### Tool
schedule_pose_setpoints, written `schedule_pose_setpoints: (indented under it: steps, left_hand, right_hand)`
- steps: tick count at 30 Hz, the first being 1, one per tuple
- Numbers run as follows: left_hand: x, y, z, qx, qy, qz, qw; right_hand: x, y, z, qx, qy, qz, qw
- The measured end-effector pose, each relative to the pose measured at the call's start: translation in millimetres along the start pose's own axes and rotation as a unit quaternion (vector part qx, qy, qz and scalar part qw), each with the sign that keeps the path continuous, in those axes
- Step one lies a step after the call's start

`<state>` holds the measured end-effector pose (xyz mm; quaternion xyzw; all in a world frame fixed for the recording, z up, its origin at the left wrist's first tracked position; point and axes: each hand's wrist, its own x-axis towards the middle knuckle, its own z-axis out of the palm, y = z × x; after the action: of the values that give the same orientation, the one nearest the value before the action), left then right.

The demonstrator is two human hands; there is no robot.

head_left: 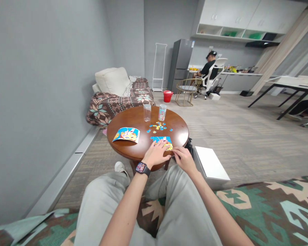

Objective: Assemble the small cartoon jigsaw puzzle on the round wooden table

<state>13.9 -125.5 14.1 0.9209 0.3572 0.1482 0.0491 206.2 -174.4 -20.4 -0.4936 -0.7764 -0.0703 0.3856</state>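
Note:
A partly joined jigsaw puzzle (157, 139) in blue and yellow lies near the front edge of the round wooden table (128, 119). My left hand (157, 152) rests flat on it, fingers stretched out and covering part of the picture. At the puzzle's lower right corner, the fingers of my right hand (182, 158) are pinched together; whatever is between them is too small to make out. Loose puzzle pieces (157, 127) are scattered just beyond. To the left lies a curled picture sheet (128, 134) with a similar cartoon image.
A clear jar (147, 113) and a labelled can (162, 112) stand at the table's far side. Right of the table is a white-topped box (210, 162). Behind are a covered sofa (113, 99), a red bucket (167, 96) and a seated person (209, 68).

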Motion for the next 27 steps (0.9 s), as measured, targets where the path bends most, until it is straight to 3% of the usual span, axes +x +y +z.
schedule_pose_setpoints:
  steps: [6, 14, 23, 27]
  left_hand:
    - [-0.5, -0.1, 0.6, 0.002, 0.005, 0.002, 1.0]
    - [-1.0, -1.1, 2.8, 0.006, 0.013, 0.004, 1.0]
    - [-0.4, 1.6, 2.6, 0.014, 0.016, -0.013, 1.0]
    - [0.0, 2.7, 2.3, 0.015, 0.021, -0.028, 0.999]
  right_hand:
    - [-0.5, 0.8, -3.7, -0.01, -0.015, -0.021, 1.0]
    - [8.4, 11.3, -15.5, -0.017, -0.083, -0.066, 0.994]
    - [14.7, 6.0, -13.4, -0.008, -0.076, -0.028, 0.997]
    - [18.7, 11.3, -10.4, 0.042, -0.074, -0.002, 0.996]
